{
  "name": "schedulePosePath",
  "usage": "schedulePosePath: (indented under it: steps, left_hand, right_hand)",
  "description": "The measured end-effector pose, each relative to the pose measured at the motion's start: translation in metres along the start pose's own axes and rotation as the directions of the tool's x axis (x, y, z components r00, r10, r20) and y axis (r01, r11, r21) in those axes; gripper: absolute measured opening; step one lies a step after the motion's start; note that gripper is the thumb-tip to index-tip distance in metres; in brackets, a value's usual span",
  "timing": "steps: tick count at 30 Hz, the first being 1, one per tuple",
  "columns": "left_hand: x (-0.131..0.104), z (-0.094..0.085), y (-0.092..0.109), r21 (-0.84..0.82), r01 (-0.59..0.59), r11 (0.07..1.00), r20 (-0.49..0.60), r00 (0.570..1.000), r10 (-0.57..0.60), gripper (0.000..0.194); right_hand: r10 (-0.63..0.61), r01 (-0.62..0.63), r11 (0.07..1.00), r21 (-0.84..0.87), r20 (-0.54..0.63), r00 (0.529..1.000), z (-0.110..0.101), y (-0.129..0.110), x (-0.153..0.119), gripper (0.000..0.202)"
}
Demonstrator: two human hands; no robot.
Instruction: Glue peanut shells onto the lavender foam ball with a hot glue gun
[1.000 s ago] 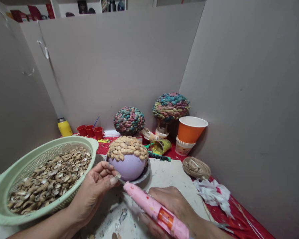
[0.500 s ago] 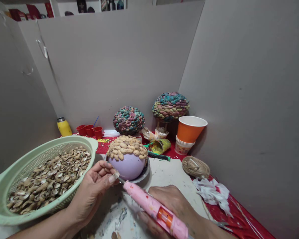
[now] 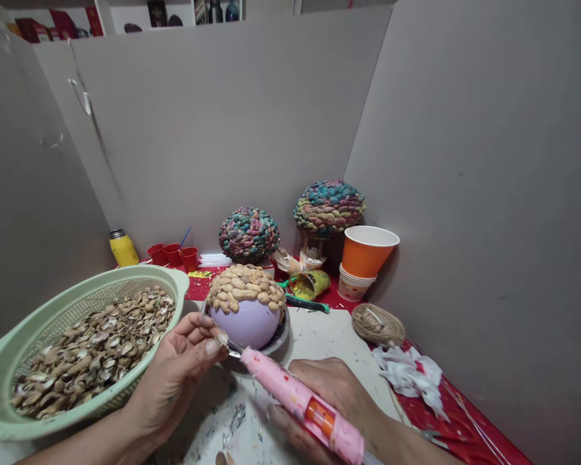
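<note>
My left hand [image 3: 181, 368] pinches a small peanut shell piece [image 3: 222, 338] between thumb and fingers, in front of the purple balloon. My right hand [image 3: 329, 397] is wrapped round a pink glue gun [image 3: 295, 397], whose metal tip points at the shell with a small gap between them. Behind them the purple balloon [image 3: 246, 324] sits in a grey bowl [image 3: 283, 336]. Peanut shells [image 3: 244, 284] cover its top, while its lower front shows bare. On the left, a green basket [image 3: 179, 284] holds many loose shells.
Two coloured shell-covered domes [image 3: 250, 234] stand at the back, near red cups [image 3: 189, 258] and a yellow bottle [image 3: 123, 248]. To the right are an orange cup [image 3: 368, 255], a twine coil [image 3: 378, 324], crumpled tissue [image 3: 409, 371] and scissors [image 3: 433, 438].
The glue gun's tip, which was at the shell piece, is now slightly apart from it. My left hand has shifted slightly left. The whole view has moved a little.
</note>
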State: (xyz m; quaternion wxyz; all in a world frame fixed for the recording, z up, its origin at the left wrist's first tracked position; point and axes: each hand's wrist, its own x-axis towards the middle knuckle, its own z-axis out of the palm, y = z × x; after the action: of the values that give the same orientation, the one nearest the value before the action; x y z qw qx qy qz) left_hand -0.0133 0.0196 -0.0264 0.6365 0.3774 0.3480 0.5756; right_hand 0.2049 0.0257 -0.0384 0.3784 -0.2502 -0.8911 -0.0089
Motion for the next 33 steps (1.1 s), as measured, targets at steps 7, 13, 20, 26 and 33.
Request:
schedulePosePath:
  steps: [7,13,20,26,33]
  left_hand:
    - [-0.007,0.006,0.034,0.034,-0.147,0.989,-0.062,0.987,0.148,0.025]
    - [-0.005,0.002,0.039,0.237,-0.266,0.934,-0.120,0.946,0.300,0.024]
    - [0.009,-0.006,0.008,0.580,-0.384,0.719,-0.025,0.873,0.487,0.014]
    - [0.018,-0.011,-0.002,0.811,-0.526,0.257,0.227,0.687,0.690,0.022]
    - [0.034,-0.016,-0.009,0.816,-0.542,-0.202,0.487,0.455,0.745,0.028]
  right_hand:
    - [0.061,-0.089,0.994,0.064,0.344,0.937,0.003,0.008,-0.008,0.031]
    - [0.018,-0.003,1.000,-0.024,0.639,0.769,0.017,0.012,-0.014,0.011]
    - [0.122,-0.105,0.992,-0.068,0.723,0.680,0.011,0.007,-0.009,0.013]
    - [0.192,-0.266,0.964,0.009,0.667,0.720,-0.025,0.004,0.012,0.016]
    - [0.243,-0.254,0.936,0.242,0.078,0.967,-0.024,0.034,0.054,0.018]
